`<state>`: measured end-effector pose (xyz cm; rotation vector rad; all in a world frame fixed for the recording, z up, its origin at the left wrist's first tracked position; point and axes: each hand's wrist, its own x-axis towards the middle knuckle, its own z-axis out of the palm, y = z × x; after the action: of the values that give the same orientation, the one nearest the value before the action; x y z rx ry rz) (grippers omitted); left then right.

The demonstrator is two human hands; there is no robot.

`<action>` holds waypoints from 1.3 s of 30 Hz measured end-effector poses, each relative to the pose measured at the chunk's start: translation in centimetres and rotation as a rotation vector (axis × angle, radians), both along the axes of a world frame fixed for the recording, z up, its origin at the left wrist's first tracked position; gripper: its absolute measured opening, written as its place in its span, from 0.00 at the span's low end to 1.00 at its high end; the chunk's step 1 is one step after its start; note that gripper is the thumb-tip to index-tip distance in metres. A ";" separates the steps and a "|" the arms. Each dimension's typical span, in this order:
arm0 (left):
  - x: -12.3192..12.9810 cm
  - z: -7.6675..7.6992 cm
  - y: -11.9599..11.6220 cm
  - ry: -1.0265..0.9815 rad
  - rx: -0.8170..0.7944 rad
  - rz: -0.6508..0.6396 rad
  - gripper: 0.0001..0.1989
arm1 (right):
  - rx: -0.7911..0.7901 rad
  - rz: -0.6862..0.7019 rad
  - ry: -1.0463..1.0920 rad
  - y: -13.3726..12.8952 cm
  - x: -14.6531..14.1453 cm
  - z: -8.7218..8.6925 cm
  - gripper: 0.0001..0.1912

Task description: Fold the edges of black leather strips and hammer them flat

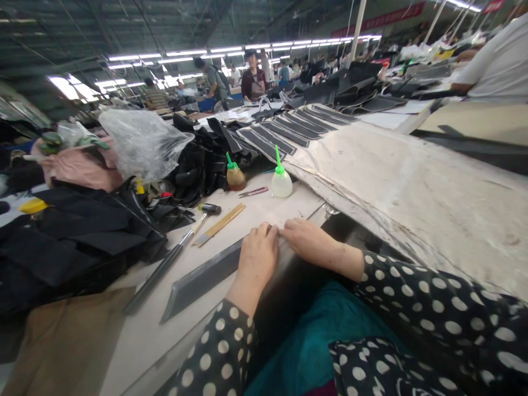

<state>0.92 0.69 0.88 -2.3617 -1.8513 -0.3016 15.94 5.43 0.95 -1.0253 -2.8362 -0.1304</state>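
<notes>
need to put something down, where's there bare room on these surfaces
Widest: the pale board, right of its row of dark strips. Smaller: the tabletop between the brown sheet and the dark strip at the left hand. Crowded: the left, with its heap of black pieces, and the board's far end.

Beneath a dark grey-green ceiling (82,27), long rows of glowing white tube lights (179,53) ran into the distance, bright slanting window panes (66,87) shone at the left, a slim whitish pole (358,30) leaned before a long red lettered banner (383,21), and a broad, stained cream-coloured worktable (433,187) spread across the right.
</notes>
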 end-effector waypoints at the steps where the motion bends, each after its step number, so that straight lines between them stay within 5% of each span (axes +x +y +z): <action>1: 0.0 0.0 0.0 0.006 0.004 0.002 0.17 | -0.004 -0.011 0.006 -0.1 0.1 0.1 0.08; 11: -0.4 0.4 0.6 0.168 -0.055 -0.119 0.18 | -0.051 -0.028 0.026 -0.5 0.4 0.5 0.09; 20: -1.6 0.1 1.6 -0.071 -0.073 -0.124 0.15 | -0.044 0.001 0.045 -0.2 0.7 0.1 0.09; 29: -1.5 1.3 2.3 -0.043 -0.067 -0.044 0.12 | -0.162 0.058 0.117 1.7 0.4 0.8 0.11; 33: -2.4 0.1 2.7 -0.210 -0.056 0.029 0.25 | -0.199 0.079 0.105 2.3 -0.5 0.6 0.14; 39: -2.7 -1.0 2.3 -0.219 -0.015 0.177 0.22 | -0.179 0.071 0.058 2.7 -1.0 0.5 0.13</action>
<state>-1.79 3.02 -0.13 -2.2304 -2.1482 -0.5473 14.97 8.13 1.49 -0.9415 -2.8679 0.1593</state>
